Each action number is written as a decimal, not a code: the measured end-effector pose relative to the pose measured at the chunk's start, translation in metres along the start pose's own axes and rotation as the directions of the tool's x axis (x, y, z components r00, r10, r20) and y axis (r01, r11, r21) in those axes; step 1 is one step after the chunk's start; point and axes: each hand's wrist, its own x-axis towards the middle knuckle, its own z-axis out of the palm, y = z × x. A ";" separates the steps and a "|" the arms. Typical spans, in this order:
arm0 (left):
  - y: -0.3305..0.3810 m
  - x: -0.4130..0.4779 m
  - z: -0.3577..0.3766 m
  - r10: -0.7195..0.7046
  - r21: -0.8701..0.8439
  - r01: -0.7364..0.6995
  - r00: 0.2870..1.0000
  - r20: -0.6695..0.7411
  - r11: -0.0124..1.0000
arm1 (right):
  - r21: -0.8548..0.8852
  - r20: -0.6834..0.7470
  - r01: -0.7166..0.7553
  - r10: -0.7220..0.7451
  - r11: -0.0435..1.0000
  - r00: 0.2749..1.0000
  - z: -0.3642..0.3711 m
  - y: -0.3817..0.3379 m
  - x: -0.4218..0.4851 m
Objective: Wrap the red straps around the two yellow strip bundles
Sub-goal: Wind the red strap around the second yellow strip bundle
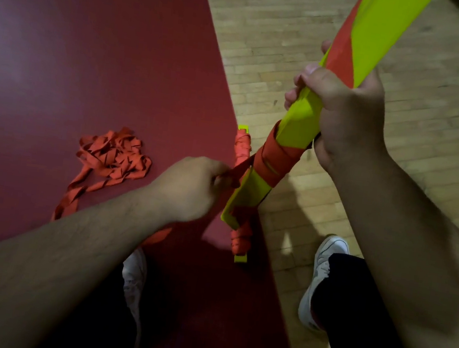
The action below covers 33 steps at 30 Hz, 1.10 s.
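My right hand point(341, 107) grips a long yellow strip bundle point(300, 124) held tilted, its top end running out of the frame at the upper right. Red strap point(271, 159) is wound in several turns around the bundle just below that hand. My left hand point(191, 186) pinches the strap's free length beside the bundle and holds it taut. A second yellow bundle point(236, 233), mostly covered with wound red strap, lies on the dark red mat point(92, 51) behind the held one. A loose tangle of red strap point(112, 157) lies on the mat to the left.
The mat's edge runs diagonally from top centre to bottom right, with wooden floor point(316, 32) beyond it. My white shoes point(322, 278) and dark trouser legs fill the lower middle and right.
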 end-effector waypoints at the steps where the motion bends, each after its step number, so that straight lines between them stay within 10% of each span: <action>1: 0.000 0.000 0.001 0.011 -0.012 -0.011 1.000 0.008 1.000 | -0.007 -0.013 0.010 -0.010 1.000 1.000 0.003 0.001 -0.001; 19: 0.006 -0.007 0.009 -0.049 0.192 0.130 0.924 -0.378 0.973 | 0.174 -0.287 -0.177 0.222 0.969 0.932 0.017 0.004 -0.001; 29: 0.006 -0.009 -0.005 0.290 -0.021 -0.298 0.940 -0.180 0.954 | 0.094 0.012 -0.041 0.040 0.995 0.999 -0.001 -0.005 0.000; 33: 0.006 -0.012 -0.013 0.278 -0.375 -0.246 0.960 0.032 0.894 | 0.271 0.508 -0.344 0.170 0.899 0.844 -0.021 -0.003 0.007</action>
